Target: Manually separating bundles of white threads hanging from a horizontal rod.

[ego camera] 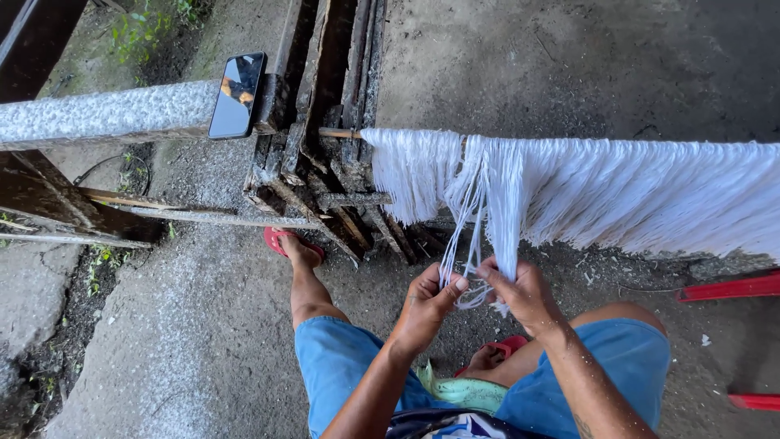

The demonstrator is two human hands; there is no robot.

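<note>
Both hands, left hand [428, 302] and right hand [520, 291], raised with grips pinching hanging white strands [471, 244].

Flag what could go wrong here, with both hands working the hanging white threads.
The left hand and right hand pinch a few thin strands pulled out of the white thread curtain; they could tangle or snap. The phone lies at the stone ledge end and might slide off.

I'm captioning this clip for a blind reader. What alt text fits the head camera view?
Seen from above, a seated person's left hand and right hand pinch white strands hanging from a horizontal rod. A phone rests on a concrete ledge beside them.
</note>
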